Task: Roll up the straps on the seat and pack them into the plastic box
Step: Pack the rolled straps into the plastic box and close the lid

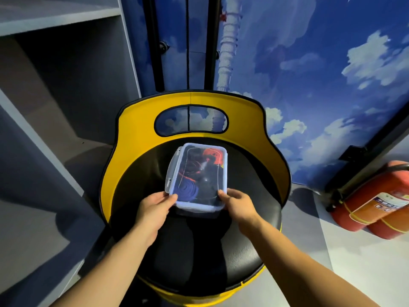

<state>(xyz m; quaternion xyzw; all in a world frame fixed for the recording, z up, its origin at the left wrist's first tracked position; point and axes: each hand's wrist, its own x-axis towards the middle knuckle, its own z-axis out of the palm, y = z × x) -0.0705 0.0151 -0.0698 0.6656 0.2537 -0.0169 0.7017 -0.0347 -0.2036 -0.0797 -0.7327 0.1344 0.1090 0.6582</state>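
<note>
Clear plastic forms the box, which lies on the black seat of a yellow-backed chair, its long axis running from near to far with a slight lean to the left. A lid covers it, and a side latch on the left edge appears to stand out unclipped. Through the lid are seen rolled straps: a blue coil at the near left, something red at the far right, dark ones between. The near end of the box is held from both sides: the left hand pinches the near-left corner with thumb on the lid, and the right hand has its fingers curled at the near-right corner, blurred, so its hold is judged rather than plainly seen. Both hands are about equally near, and the box lies just beyond the fingers. No loose strap is seen on the seat, so packing seems done and latching is probably what remains.
</note>
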